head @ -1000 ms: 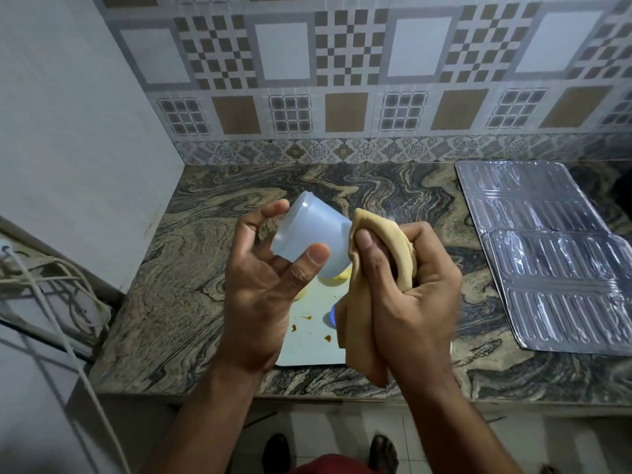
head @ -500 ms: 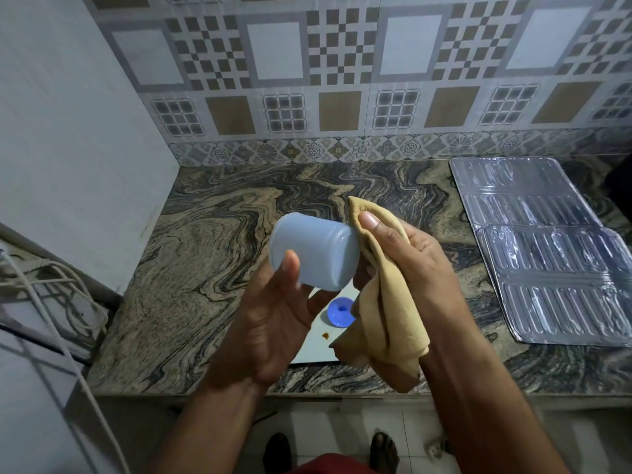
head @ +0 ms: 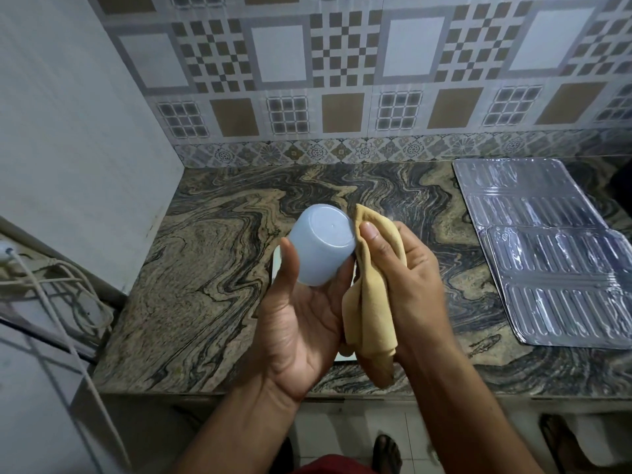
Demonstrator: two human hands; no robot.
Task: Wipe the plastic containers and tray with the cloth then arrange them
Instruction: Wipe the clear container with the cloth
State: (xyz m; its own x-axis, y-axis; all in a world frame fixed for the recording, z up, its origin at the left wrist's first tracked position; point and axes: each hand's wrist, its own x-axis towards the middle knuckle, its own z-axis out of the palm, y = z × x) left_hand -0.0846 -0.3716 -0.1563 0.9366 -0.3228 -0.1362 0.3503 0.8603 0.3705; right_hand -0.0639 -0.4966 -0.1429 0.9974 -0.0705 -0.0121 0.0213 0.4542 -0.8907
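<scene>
I see the pale plastic container [head: 321, 246] held above the counter [head: 205, 268], base toward me, so its contents are hidden. My left hand [head: 301, 323] grips it; my right hand [head: 403, 278] clutches the tan cloth [head: 371, 302] against its side. The white tray [head: 276, 265] is mostly covered.

Bare forearms [head: 455, 388], no sleeves; red garment [head: 328, 466] at bottom edge; dark sandals [head: 386, 455] on feet.

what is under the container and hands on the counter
Only slivers of a white tray show beneath the container, left hand and cloth. Whatever lies on the tray is covered.
</scene>
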